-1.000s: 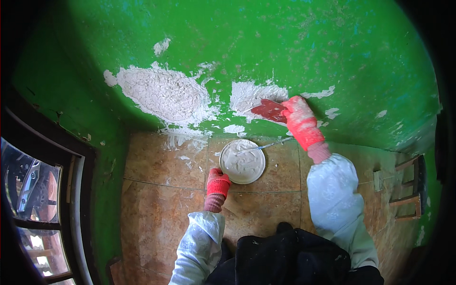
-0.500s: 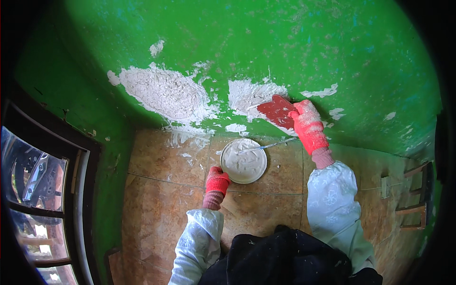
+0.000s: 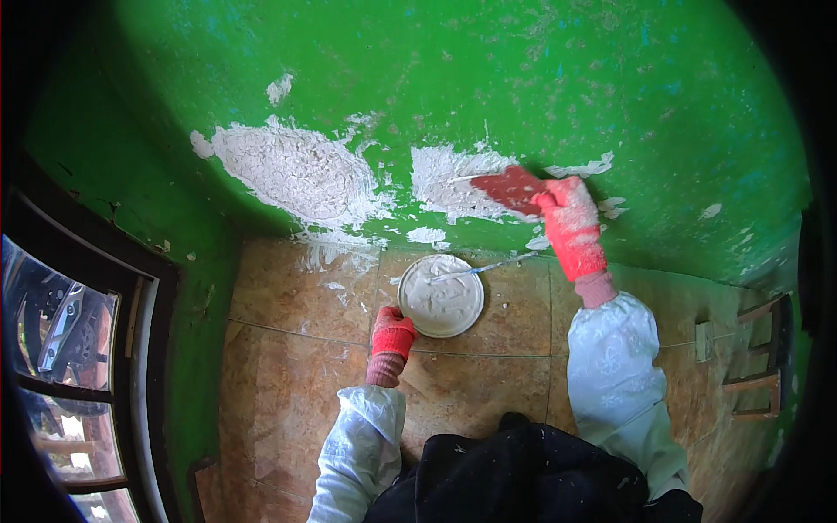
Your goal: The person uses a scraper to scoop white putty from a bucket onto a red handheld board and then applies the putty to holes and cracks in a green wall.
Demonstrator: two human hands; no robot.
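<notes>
In my right hand (image 3: 573, 228), gloved in red and dusted white, is a red putty spreader (image 3: 510, 190). Its blade lies against the right patch of whitish putty (image 3: 449, 183) on the green wall, with a pale line of putty along its edge. My left hand (image 3: 392, 336), also in a red glove, is closed at the near left rim of a round bucket (image 3: 402, 305); its fingertips are partly hidden. Thick off-white putty (image 3: 445, 305) fills the bucket. A thin stick (image 3: 497, 265) rests across the rim, one end in the putty.
A larger, rough putty patch (image 3: 288, 174) covers the wall to the left. Brown floor tiles (image 3: 296, 375) bear white smears below it. A dark-framed window (image 3: 65, 349) stands at left. At far right is a wooden frame (image 3: 763, 366), with a small block (image 3: 704, 342) beside it.
The spreader has moved slightly upward along the right patch, its blade turned flatter. My left hand stays at the bucket; the whole view has shifted a little.
</notes>
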